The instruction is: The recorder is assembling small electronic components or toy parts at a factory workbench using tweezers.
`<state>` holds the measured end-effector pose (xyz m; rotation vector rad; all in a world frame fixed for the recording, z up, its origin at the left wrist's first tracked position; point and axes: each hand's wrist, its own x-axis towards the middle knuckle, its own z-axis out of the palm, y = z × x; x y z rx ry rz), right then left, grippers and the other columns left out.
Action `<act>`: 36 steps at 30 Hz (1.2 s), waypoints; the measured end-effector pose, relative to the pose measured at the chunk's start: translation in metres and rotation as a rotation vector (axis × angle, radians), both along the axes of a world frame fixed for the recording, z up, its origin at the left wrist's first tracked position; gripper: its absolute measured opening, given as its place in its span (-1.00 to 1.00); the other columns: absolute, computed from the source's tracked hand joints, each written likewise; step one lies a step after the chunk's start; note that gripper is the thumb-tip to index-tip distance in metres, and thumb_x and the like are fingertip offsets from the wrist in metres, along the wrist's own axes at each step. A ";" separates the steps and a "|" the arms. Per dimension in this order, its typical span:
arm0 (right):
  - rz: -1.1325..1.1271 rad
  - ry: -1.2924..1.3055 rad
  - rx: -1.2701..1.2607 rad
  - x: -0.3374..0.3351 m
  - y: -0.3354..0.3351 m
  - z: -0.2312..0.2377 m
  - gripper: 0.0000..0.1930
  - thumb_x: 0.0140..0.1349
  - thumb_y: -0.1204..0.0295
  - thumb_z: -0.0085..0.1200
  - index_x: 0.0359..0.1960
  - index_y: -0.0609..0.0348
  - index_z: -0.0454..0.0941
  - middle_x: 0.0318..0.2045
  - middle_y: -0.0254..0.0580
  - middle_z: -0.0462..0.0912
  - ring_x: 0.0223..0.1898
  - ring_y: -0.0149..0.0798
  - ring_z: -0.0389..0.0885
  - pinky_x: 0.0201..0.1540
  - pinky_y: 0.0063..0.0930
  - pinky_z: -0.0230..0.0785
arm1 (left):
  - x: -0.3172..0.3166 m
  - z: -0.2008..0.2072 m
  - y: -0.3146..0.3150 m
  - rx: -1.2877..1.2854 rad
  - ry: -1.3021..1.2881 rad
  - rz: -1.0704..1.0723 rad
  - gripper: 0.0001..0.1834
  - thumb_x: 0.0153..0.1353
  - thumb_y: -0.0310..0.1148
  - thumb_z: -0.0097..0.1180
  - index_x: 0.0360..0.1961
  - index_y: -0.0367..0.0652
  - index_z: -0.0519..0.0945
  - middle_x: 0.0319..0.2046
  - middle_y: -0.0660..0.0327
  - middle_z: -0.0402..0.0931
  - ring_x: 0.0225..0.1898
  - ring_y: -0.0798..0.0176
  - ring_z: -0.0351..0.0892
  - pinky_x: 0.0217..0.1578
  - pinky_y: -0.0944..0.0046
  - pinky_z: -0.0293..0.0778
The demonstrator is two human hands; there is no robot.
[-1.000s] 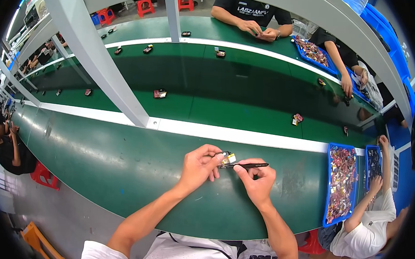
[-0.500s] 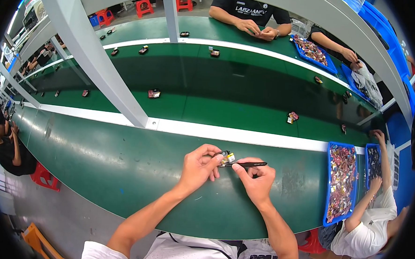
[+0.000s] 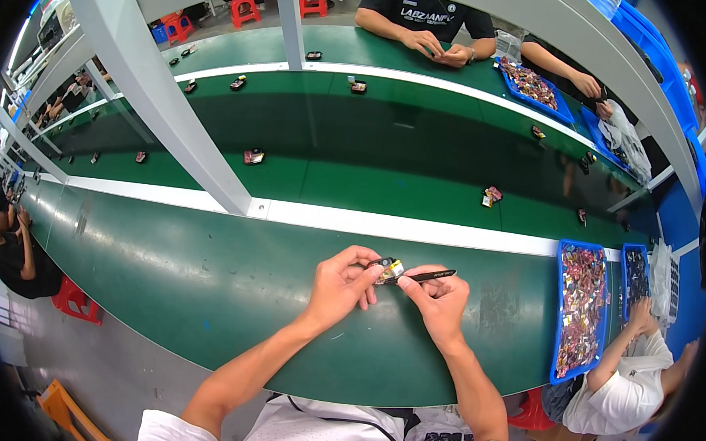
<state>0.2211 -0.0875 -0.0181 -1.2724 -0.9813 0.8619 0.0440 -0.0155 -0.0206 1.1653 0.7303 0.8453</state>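
My left hand (image 3: pixel 342 284) pinches a small black and yellow part (image 3: pixel 389 269) between thumb and fingers, just above the green bench (image 3: pixel 207 269). My right hand (image 3: pixel 438 298) grips a pair of black tweezers (image 3: pixel 430 276) whose tip meets the right side of that part. Both hands hover close together near the bench's front edge, almost touching each other.
A blue tray (image 3: pixel 578 312) full of small parts lies to my right, with a second blue tray (image 3: pixel 634 275) beside a seated person. Small parts ride the dark conveyor belt (image 3: pixel 373 142) behind a white strip. A grey slanted post (image 3: pixel 160 98) crosses at left. Other people sit across.
My hands stay in the same spot with the part and tweezers. The small parts on the conveyor belt have shifted to the left.
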 end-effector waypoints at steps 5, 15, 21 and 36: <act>0.056 -0.021 -0.053 0.006 -0.003 0.003 -0.90 0.22 0.70 0.28 -0.26 0.39 0.65 -0.45 -0.28 0.68 -0.51 -0.63 0.50 -0.51 -0.75 0.25 | -0.001 0.002 0.002 -0.029 0.009 -0.013 -0.78 0.40 -0.51 0.12 -0.01 -0.43 0.52 -0.33 0.09 0.62 -0.55 0.35 0.63 -0.64 0.41 0.49; 0.033 0.022 0.034 0.003 -0.003 0.004 -0.90 0.17 0.65 0.35 -0.29 0.30 0.70 -0.66 -0.58 0.46 -0.65 -0.73 0.19 -0.60 -0.73 -0.06 | -0.004 -0.003 0.007 -0.083 -0.008 -0.107 -0.73 0.43 -0.42 0.13 0.00 -0.45 0.60 -0.36 0.06 0.66 -0.59 0.32 0.62 -0.67 0.40 0.52; -0.022 -0.187 0.143 0.000 -0.005 0.006 -0.89 0.11 0.64 0.40 -0.33 0.26 0.73 -0.67 -0.53 0.48 -0.69 -0.71 0.19 -0.63 -0.68 -0.09 | -0.002 -0.001 0.005 -0.100 -0.043 -0.107 -0.73 0.45 -0.40 0.11 -0.01 -0.45 0.61 -0.37 0.06 0.66 -0.58 0.31 0.64 -0.64 0.39 0.56; -0.073 -0.287 0.155 -0.003 -0.008 0.012 -0.88 0.06 0.61 0.45 -0.35 0.22 0.77 -0.68 -0.53 0.51 -0.70 -0.69 0.16 -0.64 -0.65 -0.10 | -0.002 -0.004 0.005 -0.098 -0.081 -0.083 -0.73 0.44 -0.43 0.11 -0.01 -0.46 0.59 -0.36 0.05 0.66 -0.57 0.31 0.64 -0.63 0.38 0.58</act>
